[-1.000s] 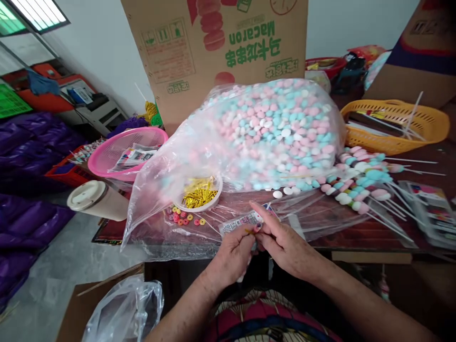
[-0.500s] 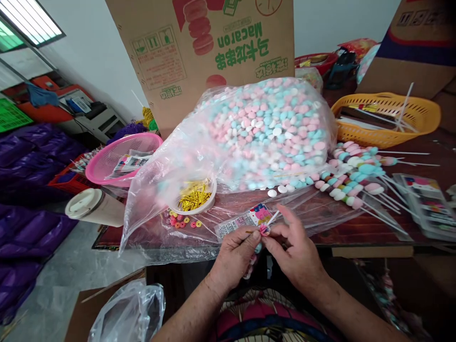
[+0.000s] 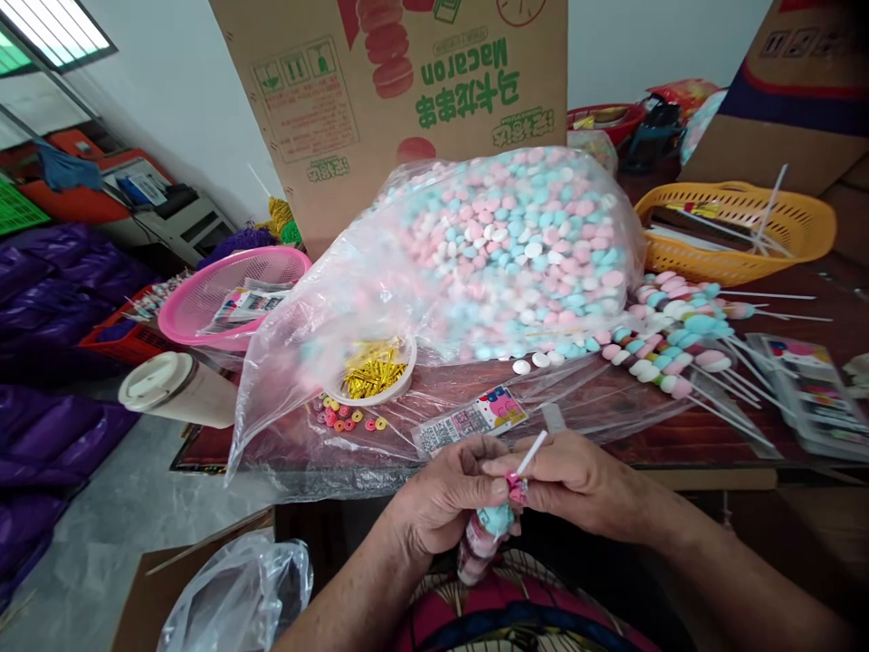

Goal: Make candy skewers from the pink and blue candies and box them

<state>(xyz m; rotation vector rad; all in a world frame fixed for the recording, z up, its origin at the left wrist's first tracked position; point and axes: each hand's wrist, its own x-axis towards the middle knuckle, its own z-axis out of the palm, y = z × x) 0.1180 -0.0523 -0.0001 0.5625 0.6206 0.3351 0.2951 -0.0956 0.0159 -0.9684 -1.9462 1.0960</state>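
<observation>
Close to my body, my left hand [image 3: 452,496] is closed round the neck of a wrapped candy skewer [image 3: 483,534], whose pink and blue pieces hang below the fingers. Its white stick [image 3: 532,453] points up and to the right. Pink gathered wrapping [image 3: 517,486] shows at the neck, where my right hand [image 3: 577,480] pinches from the other side. Whether a tie lies under the fingertips is hidden. Just beyond the hands lies a flat printed bag [image 3: 468,421]. Gold twist ties [image 3: 372,373] fill a round white tub [image 3: 405,378] further left.
A large clear bag of pastel candies [image 3: 516,244] covers the table's middle. Unwrapped skewers [image 3: 669,335] lie right, near a yellow basket [image 3: 805,226]. At left are a pink basket [image 3: 177,312], a lidded cup [image 3: 196,398] and small candy rings [image 3: 343,417]. A carton [image 3: 299,118] stands behind.
Both hands have come down slightly toward my body. My right fingers, spread before, have closed in at the skewer's neck. More of the wrapped candies now shows.
</observation>
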